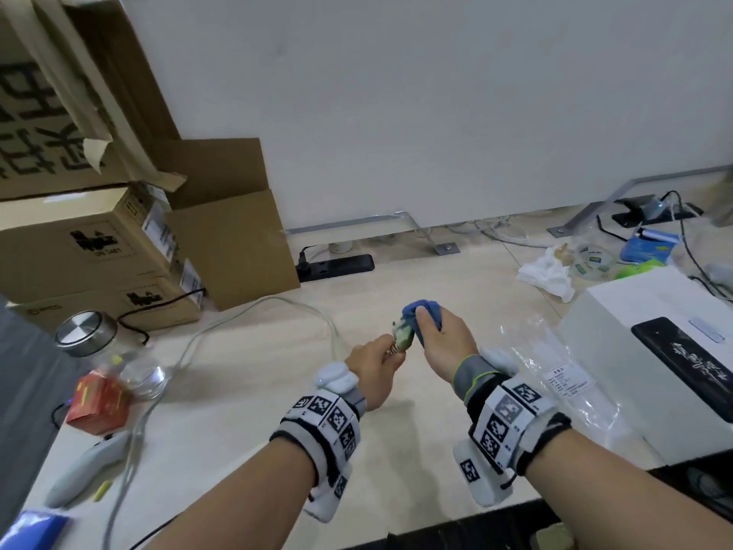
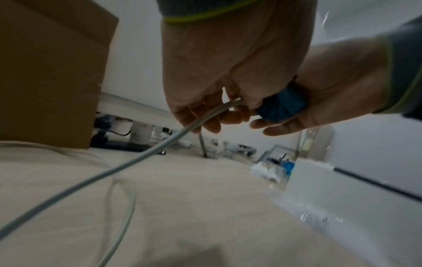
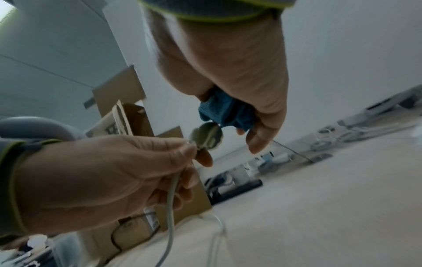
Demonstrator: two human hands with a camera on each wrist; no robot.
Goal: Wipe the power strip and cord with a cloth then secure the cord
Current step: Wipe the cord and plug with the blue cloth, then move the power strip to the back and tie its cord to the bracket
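Observation:
My left hand [image 1: 377, 361] pinches the grey-white cord [image 1: 254, 307] just behind its plug [image 1: 402, 336], held a little above the table. The plug's round face [image 3: 207, 135] points up beside my right hand [image 1: 438, 339], which grips a bunched blue cloth [image 1: 421, 311] against the plug. In the left wrist view the cord [image 2: 137, 159] runs from my left hand's fingers [image 2: 194, 115] down to the table, with the cloth [image 2: 282, 106] just to the right. The rest of the cord loops across the table and leaves at the lower left. Its power strip is out of sight.
Cardboard boxes [image 1: 91, 248] stack up at the left. A black power strip [image 1: 337, 265] lies by the wall. A glass jar [image 1: 99, 351], a red box [image 1: 99, 402] and a grey remote [image 1: 85, 468] sit near left. A white box [image 1: 650, 351] and a plastic bag [image 1: 555, 375] lie at the right.

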